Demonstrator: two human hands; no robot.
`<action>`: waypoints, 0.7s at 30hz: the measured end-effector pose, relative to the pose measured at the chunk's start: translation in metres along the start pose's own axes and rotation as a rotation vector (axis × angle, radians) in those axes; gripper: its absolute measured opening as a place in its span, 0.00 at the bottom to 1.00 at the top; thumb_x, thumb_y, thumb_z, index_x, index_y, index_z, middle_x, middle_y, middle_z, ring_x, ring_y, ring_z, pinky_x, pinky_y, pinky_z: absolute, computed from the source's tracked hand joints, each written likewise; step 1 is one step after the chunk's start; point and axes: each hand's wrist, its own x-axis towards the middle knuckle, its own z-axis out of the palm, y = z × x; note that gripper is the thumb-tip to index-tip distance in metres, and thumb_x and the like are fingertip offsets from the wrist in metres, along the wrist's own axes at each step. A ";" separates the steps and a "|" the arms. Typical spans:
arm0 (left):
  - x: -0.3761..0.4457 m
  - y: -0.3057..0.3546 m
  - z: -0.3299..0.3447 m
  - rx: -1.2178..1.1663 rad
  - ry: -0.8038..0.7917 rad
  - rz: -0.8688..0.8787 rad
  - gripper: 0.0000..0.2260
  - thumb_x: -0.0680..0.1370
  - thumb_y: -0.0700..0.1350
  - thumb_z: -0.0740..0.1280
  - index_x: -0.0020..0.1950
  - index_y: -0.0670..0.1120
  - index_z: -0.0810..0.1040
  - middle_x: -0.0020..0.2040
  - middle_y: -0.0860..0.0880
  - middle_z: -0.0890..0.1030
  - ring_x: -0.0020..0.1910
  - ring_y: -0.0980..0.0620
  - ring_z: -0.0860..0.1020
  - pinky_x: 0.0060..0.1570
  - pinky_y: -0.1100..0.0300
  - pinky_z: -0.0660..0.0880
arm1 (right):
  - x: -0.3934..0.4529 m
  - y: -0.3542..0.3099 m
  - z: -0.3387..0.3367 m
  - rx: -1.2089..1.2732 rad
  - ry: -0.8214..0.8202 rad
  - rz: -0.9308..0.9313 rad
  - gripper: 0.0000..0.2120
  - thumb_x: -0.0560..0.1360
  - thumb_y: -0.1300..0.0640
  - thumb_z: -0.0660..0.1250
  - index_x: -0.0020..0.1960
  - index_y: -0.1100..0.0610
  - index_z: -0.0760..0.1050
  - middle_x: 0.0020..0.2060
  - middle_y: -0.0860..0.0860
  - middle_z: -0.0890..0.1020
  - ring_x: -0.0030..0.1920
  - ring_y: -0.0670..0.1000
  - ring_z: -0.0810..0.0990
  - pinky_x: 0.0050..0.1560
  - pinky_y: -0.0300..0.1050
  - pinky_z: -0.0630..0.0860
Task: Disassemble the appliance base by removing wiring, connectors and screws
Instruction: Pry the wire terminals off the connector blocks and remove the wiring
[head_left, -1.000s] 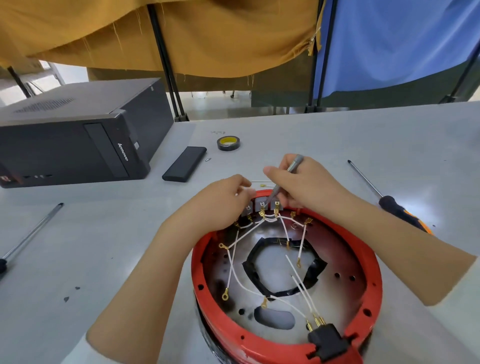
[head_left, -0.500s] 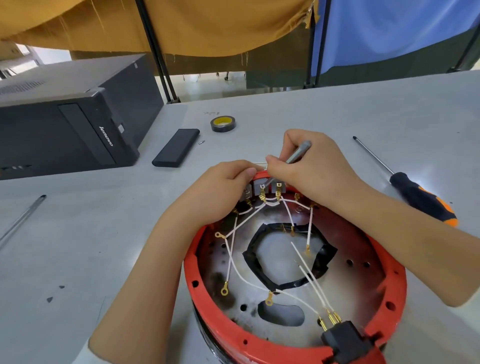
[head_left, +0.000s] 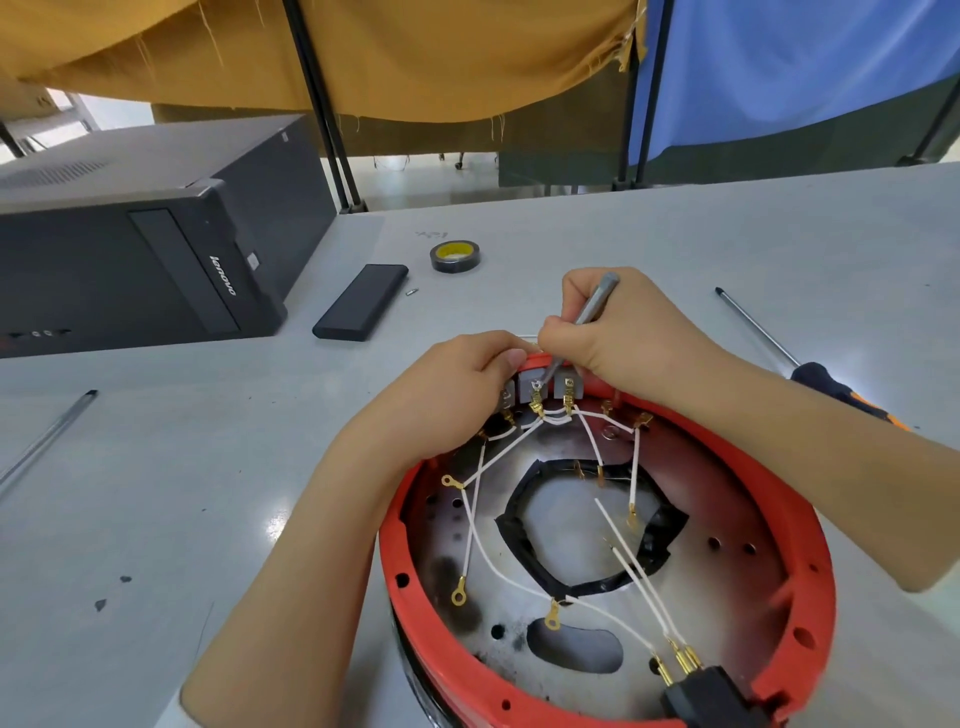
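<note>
Grey desk (head_left: 182, 493) carries the red appliance base (head_left: 800, 525) at six o'clock — left hand (head_left: 447, 395) grips its twelve-o'clock rim, right hand (head_left: 618, 332) pinches a slim screwdriver (head_left: 587, 317) on the terminal block (head_left: 540, 387); next, probably freeing that connector steadily.

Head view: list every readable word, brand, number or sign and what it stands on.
"lenovo": white lettering on the front panel of the black computer case, running along its edge.
Small sticker beside that lettering: too small to read.
Faint marks on the table just beyond the tape roll: illegible.
Red appliance base, slim black box, screwdrivers: no text visible.
</note>
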 end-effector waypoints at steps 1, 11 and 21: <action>0.000 0.000 0.000 0.001 0.000 0.002 0.12 0.82 0.50 0.55 0.57 0.56 0.77 0.40 0.55 0.79 0.38 0.61 0.74 0.38 0.66 0.68 | -0.001 0.001 0.001 -0.015 0.016 -0.006 0.15 0.69 0.61 0.67 0.29 0.55 0.63 0.22 0.50 0.67 0.19 0.43 0.64 0.21 0.32 0.60; 0.000 -0.001 -0.001 -0.058 0.008 0.014 0.13 0.82 0.48 0.55 0.58 0.55 0.78 0.23 0.69 0.72 0.25 0.72 0.70 0.26 0.76 0.64 | -0.015 0.005 0.002 -0.035 0.085 -0.084 0.14 0.72 0.57 0.67 0.31 0.56 0.66 0.22 0.50 0.73 0.21 0.42 0.71 0.24 0.31 0.64; -0.001 0.001 -0.001 -0.030 -0.012 0.003 0.12 0.82 0.49 0.55 0.57 0.55 0.77 0.29 0.65 0.76 0.31 0.69 0.73 0.30 0.75 0.66 | 0.001 0.000 -0.001 0.037 -0.081 0.043 0.14 0.70 0.61 0.65 0.29 0.56 0.64 0.17 0.49 0.72 0.17 0.44 0.66 0.19 0.32 0.63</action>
